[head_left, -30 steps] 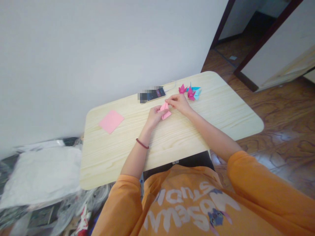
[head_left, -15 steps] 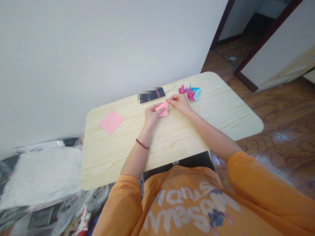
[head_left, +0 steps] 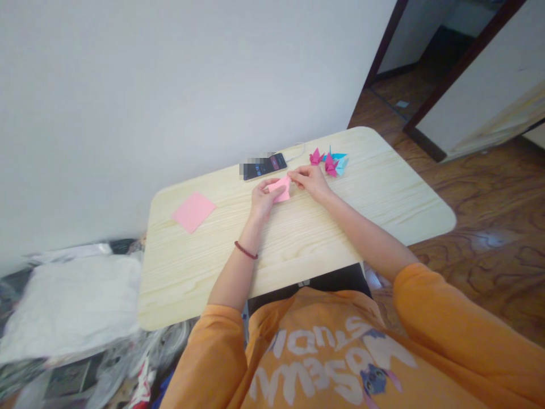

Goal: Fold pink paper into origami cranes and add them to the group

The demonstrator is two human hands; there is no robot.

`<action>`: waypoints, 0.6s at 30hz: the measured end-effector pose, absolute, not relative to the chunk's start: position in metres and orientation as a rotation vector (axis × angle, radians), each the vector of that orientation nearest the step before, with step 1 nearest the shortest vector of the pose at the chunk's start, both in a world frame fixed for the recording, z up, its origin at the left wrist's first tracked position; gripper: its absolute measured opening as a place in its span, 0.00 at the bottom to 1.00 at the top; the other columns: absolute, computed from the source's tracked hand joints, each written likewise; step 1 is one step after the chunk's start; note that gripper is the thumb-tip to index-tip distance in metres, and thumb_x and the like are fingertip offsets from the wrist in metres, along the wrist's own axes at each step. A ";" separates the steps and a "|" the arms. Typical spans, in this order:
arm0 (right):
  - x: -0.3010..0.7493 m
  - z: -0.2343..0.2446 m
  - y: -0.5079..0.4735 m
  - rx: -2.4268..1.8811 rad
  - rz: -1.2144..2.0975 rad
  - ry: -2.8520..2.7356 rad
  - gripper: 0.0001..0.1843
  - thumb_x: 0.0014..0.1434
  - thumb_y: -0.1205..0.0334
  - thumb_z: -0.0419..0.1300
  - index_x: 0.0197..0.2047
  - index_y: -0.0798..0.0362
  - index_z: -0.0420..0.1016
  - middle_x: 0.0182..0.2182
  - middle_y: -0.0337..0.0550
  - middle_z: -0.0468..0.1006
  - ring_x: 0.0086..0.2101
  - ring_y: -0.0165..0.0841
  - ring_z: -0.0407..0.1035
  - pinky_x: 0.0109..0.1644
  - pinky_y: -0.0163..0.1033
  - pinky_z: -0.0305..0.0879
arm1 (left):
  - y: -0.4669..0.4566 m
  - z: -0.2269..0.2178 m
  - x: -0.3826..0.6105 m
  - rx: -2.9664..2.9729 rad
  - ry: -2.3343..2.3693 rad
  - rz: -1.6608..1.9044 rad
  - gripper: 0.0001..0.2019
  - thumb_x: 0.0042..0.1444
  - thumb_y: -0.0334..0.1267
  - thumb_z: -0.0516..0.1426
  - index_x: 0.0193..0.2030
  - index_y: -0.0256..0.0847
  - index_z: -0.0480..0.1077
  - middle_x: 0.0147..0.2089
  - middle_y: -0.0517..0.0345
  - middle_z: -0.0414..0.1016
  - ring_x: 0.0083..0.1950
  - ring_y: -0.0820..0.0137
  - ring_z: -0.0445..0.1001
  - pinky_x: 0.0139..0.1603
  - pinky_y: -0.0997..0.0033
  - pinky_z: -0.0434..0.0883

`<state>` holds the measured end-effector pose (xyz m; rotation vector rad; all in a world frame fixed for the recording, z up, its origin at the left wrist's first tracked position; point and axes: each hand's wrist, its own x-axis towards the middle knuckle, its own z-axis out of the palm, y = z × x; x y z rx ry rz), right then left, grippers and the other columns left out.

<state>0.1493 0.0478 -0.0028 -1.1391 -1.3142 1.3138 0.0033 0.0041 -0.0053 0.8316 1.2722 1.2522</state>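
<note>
Two hands [head_left: 261, 199] [head_left: 314, 183] on one paper [head_left: 284, 196]

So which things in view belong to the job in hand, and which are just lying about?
Belong:
folded pink paper, held in the left hand, right hand at its corner
flat pink sheet, probably
folded paper figures, probably finished pieces

Lying about, it seems:
phone
white bundle beside the table
</note>
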 end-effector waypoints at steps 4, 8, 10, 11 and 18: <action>0.148 -0.001 0.043 -1.089 1.522 -1.306 0.18 0.43 0.51 0.70 0.22 0.57 0.72 0.18 0.39 0.70 0.19 0.24 0.59 0.21 0.32 0.52 | 0.004 -0.008 0.002 0.818 1.334 1.352 0.18 0.38 0.34 0.68 0.38 0.38 0.71 0.32 0.56 0.78 0.34 0.69 0.77 0.41 0.64 0.73; 0.146 -0.001 0.040 -1.068 1.601 -1.309 0.14 0.41 0.57 0.71 0.22 0.58 0.74 0.17 0.39 0.71 0.19 0.24 0.60 0.22 0.31 0.53 | 0.006 -0.010 0.000 0.788 1.347 1.433 0.18 0.39 0.35 0.68 0.37 0.39 0.69 0.32 0.57 0.78 0.35 0.69 0.77 0.42 0.66 0.72; 0.146 0.000 0.040 -1.071 1.605 -1.290 0.12 0.41 0.59 0.70 0.22 0.58 0.74 0.16 0.38 0.70 0.20 0.24 0.61 0.21 0.31 0.52 | 0.006 -0.010 0.000 0.779 1.341 1.440 0.18 0.38 0.35 0.68 0.37 0.39 0.69 0.32 0.58 0.78 0.35 0.70 0.76 0.41 0.67 0.72; 0.146 0.001 0.039 -1.070 1.611 -1.282 0.11 0.41 0.60 0.69 0.22 0.58 0.74 0.16 0.38 0.70 0.20 0.24 0.61 0.21 0.31 0.52 | 0.006 -0.010 0.001 0.779 1.342 1.441 0.18 0.38 0.35 0.68 0.36 0.39 0.69 0.32 0.58 0.78 0.35 0.70 0.76 0.41 0.67 0.72; 0.143 0.006 0.033 -1.098 1.684 -1.280 0.10 0.39 0.63 0.70 0.23 0.58 0.74 0.15 0.36 0.69 0.17 0.22 0.57 0.20 0.31 0.50 | 0.004 -0.008 0.003 0.746 1.334 1.442 0.17 0.38 0.35 0.68 0.35 0.39 0.69 0.33 0.60 0.77 0.37 0.70 0.76 0.43 0.68 0.72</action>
